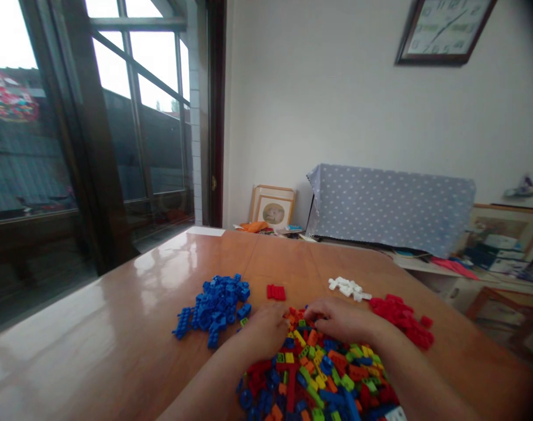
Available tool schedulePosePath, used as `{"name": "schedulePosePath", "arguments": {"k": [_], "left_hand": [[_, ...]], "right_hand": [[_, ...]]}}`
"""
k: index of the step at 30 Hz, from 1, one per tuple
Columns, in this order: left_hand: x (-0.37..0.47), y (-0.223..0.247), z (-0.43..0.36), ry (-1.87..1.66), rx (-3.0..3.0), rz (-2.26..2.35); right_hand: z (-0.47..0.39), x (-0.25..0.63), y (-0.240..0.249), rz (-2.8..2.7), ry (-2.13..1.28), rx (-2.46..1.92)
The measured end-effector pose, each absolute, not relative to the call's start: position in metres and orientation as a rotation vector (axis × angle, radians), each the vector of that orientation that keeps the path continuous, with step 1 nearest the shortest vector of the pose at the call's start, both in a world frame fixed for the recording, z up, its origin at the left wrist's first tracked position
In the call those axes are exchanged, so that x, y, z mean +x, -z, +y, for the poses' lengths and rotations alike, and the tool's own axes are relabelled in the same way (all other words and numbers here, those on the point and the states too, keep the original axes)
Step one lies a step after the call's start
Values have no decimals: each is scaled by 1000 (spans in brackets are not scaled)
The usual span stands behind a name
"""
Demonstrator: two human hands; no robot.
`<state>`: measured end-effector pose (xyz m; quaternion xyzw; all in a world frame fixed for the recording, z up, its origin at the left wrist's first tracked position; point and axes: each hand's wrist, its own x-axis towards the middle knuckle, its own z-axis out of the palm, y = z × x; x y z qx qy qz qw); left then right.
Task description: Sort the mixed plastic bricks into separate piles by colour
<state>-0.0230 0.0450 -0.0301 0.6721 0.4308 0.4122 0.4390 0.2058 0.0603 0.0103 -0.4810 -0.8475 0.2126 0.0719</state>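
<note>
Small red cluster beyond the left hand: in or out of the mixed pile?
Out: tabletop shows between the red cluster and the mixed pile.

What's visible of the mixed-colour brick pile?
The mixed-colour brick pile is a loose heap of plastic-looking bricks: red, orange, yellow, green, blue, some white. Long bars and short blocks lie at varied angles on the wooden table. The left hand and right hand are at its far end, contact unclear; the frame's bottom crops it.
</note>
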Motion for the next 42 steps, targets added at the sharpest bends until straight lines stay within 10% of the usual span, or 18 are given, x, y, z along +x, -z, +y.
{"name": "schedulePosePath", "arguments": {"k": [20,42], "left_hand": [[-38,4,31,-409,2294,1085],[-52,0,40,-512,2154,1101]], "right_hand": [[53,227,-25,-2579,-576,-1717],[13,177,-44,-2783,-703,-1269]]}}
